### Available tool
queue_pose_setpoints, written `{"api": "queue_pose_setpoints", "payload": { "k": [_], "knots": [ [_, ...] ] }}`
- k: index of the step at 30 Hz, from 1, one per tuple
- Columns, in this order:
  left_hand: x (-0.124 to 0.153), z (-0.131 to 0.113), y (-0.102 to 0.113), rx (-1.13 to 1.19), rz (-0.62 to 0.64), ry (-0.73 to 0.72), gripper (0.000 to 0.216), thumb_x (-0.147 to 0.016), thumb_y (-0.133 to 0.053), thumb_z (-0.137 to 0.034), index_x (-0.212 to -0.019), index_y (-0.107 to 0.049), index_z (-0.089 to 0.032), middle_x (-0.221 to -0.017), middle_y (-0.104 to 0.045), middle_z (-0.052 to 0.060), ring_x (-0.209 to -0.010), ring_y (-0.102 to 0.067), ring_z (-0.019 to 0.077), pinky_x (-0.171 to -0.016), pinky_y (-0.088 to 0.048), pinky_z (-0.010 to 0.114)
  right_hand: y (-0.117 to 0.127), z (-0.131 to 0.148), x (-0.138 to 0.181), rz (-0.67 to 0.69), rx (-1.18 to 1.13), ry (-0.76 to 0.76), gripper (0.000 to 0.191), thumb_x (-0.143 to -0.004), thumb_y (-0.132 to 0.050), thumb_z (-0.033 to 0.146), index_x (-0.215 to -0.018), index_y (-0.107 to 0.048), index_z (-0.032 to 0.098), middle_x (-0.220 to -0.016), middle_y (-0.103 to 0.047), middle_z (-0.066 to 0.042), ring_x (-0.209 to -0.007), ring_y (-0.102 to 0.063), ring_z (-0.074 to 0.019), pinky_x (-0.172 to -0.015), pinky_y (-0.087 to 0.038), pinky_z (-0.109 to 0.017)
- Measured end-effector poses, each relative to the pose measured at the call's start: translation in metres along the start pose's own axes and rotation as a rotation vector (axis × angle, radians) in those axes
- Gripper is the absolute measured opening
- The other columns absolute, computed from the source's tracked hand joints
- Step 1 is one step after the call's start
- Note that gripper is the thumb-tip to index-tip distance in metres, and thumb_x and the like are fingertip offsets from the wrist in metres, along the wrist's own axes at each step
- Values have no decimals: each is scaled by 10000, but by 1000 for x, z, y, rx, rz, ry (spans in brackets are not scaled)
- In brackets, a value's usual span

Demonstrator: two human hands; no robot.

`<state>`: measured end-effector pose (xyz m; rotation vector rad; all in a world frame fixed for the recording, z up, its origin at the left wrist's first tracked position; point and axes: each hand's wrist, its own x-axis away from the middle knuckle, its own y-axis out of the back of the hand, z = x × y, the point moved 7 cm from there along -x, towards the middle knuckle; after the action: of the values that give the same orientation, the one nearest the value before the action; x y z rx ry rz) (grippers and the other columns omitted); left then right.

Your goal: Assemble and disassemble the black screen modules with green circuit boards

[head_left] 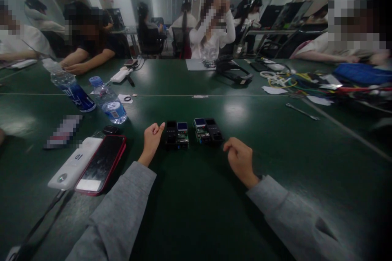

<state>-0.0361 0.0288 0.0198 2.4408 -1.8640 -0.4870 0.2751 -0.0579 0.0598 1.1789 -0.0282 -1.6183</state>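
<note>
Two small electronic modules lie side by side on the dark green table (190, 212). The left module (177, 134) and the right module (208, 130) each show a black casing, a circuit board and a small blue screen. My left hand (152, 139) rests on the table just left of the left module, its fingers curled into a loose fist with nothing visible in it. My right hand (240, 159) lies just right of the right module, fingers also curled in, apparently holding nothing. Both arms wear grey sleeves.
At left lie a red-cased phone (102, 163), a white power bank (75, 164) and two water bottles (108, 101). A black headset (234, 71), tangled cables (294, 79) and a metal tool (301, 111) lie further back. Several people sit around the table.
</note>
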Motion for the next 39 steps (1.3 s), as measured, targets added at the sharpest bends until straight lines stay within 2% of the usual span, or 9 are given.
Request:
{"api": "queue_pose_setpoints", "payload": {
  "k": [5,12,24,29,34,39],
  "knots": [
    [2,-2,0,-18,14,-14,500,-813,-601,-439,-568,-237,-202,-550,-246,-60,-507,-235,85,-477,-213,226,-1,2,-1,4,-14,10,275,-789,-369,-20,-666,-506,185,-640,-492,16,-602,-485,-119,-591,-359,-266],
    [5,4,2,11,16,33,502,-796,-622,-453,-572,-252,-199,-546,-259,-62,-499,-252,80,-470,-225,219,-7,16,-5,40,-48,104,284,-797,-375,-46,-672,-491,181,-642,-484,13,-613,-470,-119,-594,-355,-267],
    [6,1,4,-4,0,35,496,-805,-622,-432,-569,-254,-197,-543,-269,-61,-501,-256,82,-472,-227,223,-1,8,-2,-2,-93,5,284,-797,-369,-33,-664,-490,187,-642,-482,11,-618,-474,-129,-591,-351,-281],
    [0,2,5,-41,-38,-37,500,-804,-618,-402,-557,-233,-198,-541,-251,-60,-509,-243,86,-495,-235,231,-3,9,-7,3,-42,24,262,-805,-388,-15,-684,-501,188,-679,-498,1,-664,-484,-144,-620,-364,-294],
    [-9,4,-2,-69,-13,-56,475,-822,-592,-409,-568,-248,-201,-538,-278,-58,-509,-269,93,-506,-249,237,-6,15,-9,-5,23,78,244,-838,-400,12,-716,-514,191,-726,-516,-15,-736,-493,-169,-672,-383,-318],
    [-29,4,-10,-106,-63,-100,471,-823,-586,-343,-551,-230,-200,-527,-269,-61,-517,-274,95,-530,-263,240,-14,18,-9,42,135,140,189,-852,-430,51,-847,-556,191,-881,-555,-48,-876,-513,-206,-753,-406,-356]
  ]
}}
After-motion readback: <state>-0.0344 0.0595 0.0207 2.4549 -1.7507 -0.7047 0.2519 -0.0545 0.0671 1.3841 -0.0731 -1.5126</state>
